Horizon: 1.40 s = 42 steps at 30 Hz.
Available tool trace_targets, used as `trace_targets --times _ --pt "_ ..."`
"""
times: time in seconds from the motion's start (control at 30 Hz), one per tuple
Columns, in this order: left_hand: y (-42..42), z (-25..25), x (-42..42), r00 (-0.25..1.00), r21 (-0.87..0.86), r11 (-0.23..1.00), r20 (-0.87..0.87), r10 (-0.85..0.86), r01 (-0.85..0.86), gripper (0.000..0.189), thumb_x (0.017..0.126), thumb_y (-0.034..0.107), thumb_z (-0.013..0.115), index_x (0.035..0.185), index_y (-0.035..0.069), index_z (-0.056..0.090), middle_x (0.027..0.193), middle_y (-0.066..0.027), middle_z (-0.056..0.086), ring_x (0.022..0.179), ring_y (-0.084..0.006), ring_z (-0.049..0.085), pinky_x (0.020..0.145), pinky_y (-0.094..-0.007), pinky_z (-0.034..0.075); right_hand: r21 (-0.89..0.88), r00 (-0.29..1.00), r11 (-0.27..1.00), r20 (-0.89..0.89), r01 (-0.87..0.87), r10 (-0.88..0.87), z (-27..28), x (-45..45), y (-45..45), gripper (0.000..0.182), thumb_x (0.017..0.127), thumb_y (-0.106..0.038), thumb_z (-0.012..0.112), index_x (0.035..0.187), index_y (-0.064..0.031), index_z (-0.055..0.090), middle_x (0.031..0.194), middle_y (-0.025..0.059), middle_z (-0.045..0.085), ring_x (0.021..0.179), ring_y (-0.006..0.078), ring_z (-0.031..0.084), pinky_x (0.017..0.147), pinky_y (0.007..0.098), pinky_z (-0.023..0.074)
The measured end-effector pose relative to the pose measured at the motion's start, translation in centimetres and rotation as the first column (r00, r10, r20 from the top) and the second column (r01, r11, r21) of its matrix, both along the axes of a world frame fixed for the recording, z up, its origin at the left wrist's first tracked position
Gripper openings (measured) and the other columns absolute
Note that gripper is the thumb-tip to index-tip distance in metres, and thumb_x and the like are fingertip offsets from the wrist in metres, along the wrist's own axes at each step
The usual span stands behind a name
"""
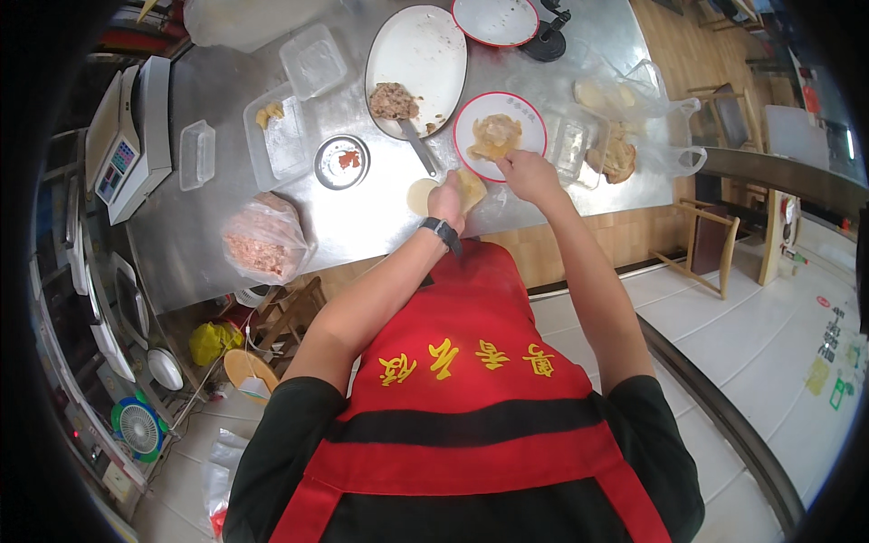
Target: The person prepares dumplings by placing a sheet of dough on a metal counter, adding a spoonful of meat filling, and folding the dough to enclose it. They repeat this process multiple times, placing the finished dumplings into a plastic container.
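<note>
My left hand (pixel 446 202), with a watch at the wrist, is at the table's near edge. It grips a yellowish sheet of dough wrapper (pixel 473 193) that shows on its right. A paler round wrapper (pixel 419 197) shows on its left; whether the hand holds that one too is hidden. Over the near rim of a white plate with a red rim (pixel 464 122) reaches my right hand (pixel 531 178). Its fingertips pinch the edge of a moist, pale yellow food (pixel 499 132) on that plate. A knife-like spreader (pixel 417 146) leans on an oval white platter (pixel 421 54), its blade at minced filling (pixel 392 102).
Left on the steel table (pixel 346 237) are bagged minced meat (pixel 258 241), a small dish with red paste (pixel 341 161), plastic containers (pixel 278 153) and a scale (pixel 139 142). A clear container (pixel 577 146) and bagged food (pixel 618 159) stand right. A red-rimmed dish (pixel 495 20) is behind.
</note>
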State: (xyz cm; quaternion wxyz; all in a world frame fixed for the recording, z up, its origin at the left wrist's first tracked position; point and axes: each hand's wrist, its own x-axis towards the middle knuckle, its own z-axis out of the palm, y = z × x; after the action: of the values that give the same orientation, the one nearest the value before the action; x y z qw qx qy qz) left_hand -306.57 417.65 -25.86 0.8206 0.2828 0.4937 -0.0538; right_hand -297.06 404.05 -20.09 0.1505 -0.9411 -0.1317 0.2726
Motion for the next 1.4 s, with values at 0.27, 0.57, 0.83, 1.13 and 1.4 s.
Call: trace_targets --times 0.27,0.57,0.83,1.13,1.4 --pt "0.0 -0.6 1.4 0.989 -0.222 0.97 0.082 0.12 -0.099 0.037 0.099 0.026 0.043 0.117 -0.005 0.05 0.11 -0.0126 0.059 0.097 -0.0251 0.06 0.086 -0.0393 0.049 0.068 0.989 0.988 0.068 -0.138 0.134 3.7 -3.1 -1.0 0.033 0.091 -0.035 0.052 0.088 -0.0051 0.065 0.077 0.0184 0.065 0.074 0.0358 0.063 0.065 0.0453 0.0489" --pt "0.4 -2.1 0.2 0.986 -0.359 0.933 0.14 0.087 -0.032 0.04 0.101 0.027 0.031 0.124 -0.003 0.046 0.119 -0.0156 0.056 0.11 -0.0289 0.055 0.1 -0.042 0.042 0.162 0.998 0.985 0.03 0.054 -0.06 2.4 -6.5 -2.1 0.032 0.091 -0.035 0.054 0.092 -0.0043 0.064 0.076 0.0188 0.065 0.074 0.0371 0.063 0.064 0.0437 0.0473" --pt "3.0 3.8 -2.0 0.988 -0.368 0.929 0.151 0.016 0.041 0.037 0.101 0.024 0.032 0.121 -0.005 0.046 0.117 -0.0162 0.057 0.11 -0.0274 0.055 0.099 -0.0396 0.042 0.339 0.969 0.911 -0.152 0.235 -0.193 5.6 -9.7 -0.1 0.034 0.092 -0.032 0.054 0.097 0.0 0.063 0.084 0.0214 0.064 0.078 0.0351 0.062 0.069 0.0405 0.048" --pt "10.8 7.1 -6.3 0.911 -0.339 0.932 0.412 0.022 0.13 0.048 0.101 0.035 0.034 0.126 -0.004 0.045 0.122 -0.017 0.055 0.113 -0.0273 0.055 0.099 -0.04 0.044 0.478 0.709 0.599 -0.668 0.642 -0.226 7.5 -9.1 3.8 0.034 0.097 -0.037 0.047 0.093 -0.0073 0.063 0.061 -0.0059 0.042 0.052 0.0024 0.033 0.046 0.0207 0.0252" --pt "18.0 7.8 -12.1 0.873 -0.443 0.892 0.396 0.284 -0.088 0.051 0.101 0.034 0.033 0.13 -0.008 0.038 0.128 -0.0233 0.049 0.118 -0.0343 0.05 0.103 -0.0443 0.04 0.497 0.798 0.724 -0.591 0.478 -0.12 5.9 -9.8 10.0 0.036 0.096 -0.037 0.048 0.093 -0.0047 0.064 0.063 -0.004 0.046 0.053 0.0053 0.037 0.047 0.0221 0.0292"
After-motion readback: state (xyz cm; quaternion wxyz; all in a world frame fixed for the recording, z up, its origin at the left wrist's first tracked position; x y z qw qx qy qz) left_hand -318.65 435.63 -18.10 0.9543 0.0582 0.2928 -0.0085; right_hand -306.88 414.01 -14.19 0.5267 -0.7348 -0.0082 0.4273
